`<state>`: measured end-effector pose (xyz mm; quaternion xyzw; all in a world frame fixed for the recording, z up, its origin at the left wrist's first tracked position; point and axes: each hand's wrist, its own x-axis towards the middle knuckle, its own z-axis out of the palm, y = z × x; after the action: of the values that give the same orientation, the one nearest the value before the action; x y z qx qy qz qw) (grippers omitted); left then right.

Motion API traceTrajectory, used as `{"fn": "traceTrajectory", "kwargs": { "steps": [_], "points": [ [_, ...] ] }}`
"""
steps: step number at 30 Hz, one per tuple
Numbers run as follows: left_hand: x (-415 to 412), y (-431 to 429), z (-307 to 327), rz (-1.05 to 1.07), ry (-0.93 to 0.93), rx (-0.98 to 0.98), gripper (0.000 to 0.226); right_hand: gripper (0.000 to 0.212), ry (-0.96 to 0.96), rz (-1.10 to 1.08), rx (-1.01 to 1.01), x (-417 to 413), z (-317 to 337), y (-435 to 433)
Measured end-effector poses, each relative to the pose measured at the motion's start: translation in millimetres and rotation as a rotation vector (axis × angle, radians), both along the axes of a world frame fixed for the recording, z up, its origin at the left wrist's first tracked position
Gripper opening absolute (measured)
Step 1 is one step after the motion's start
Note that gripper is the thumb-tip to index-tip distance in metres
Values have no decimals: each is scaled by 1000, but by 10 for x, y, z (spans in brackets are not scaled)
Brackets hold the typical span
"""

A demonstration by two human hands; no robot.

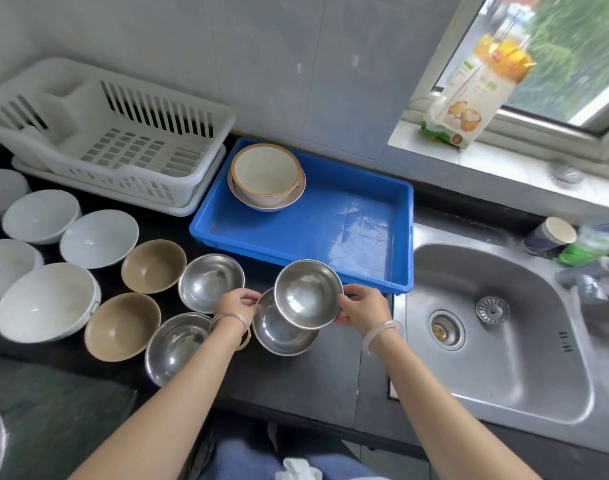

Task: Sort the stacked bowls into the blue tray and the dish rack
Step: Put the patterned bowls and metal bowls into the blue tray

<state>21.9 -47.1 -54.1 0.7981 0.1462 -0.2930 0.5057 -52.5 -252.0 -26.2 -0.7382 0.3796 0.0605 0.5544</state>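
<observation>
My right hand [360,308] pinches the rim of a steel bowl [308,292], lifted and tilted above a second steel bowl [282,332] on the dark counter. My left hand [239,303] grips the left rim of that lower bowl. The blue tray [365,237] lies behind, with a cream bowl [266,174] stacked in a wider bowl at its back left corner. The white dish rack [116,133] stands at the back left with nothing in it. Two more steel bowls [209,282] [176,346], two tan bowls [154,266] [123,325] and several white bowls [46,301] are spread on the counter to the left.
A steel sink [497,327] takes up the right side, with a paper cup [552,237] and clutter at its far edge. A food bag [469,98] stands on the window sill. The tiled wall rises right behind tray and rack.
</observation>
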Motion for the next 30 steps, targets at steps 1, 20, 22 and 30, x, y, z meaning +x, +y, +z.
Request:
{"fn": "traceTrajectory", "kwargs": {
  "steps": [1,20,22,30],
  "points": [
    [3,-6,-10,14,9,-15,19,19,5,5,-7,-26,-7,14],
    [-214,33,17,200,188,-277,39,15,85,128,-205,-65,-288,287],
    [-211,40,17,201,197,-284,39,14,72,100,-214,-88,-340,253],
    [-210,54,6,198,240,-328,40,30,118,-116,393,-140,-460,206]
  ]
}}
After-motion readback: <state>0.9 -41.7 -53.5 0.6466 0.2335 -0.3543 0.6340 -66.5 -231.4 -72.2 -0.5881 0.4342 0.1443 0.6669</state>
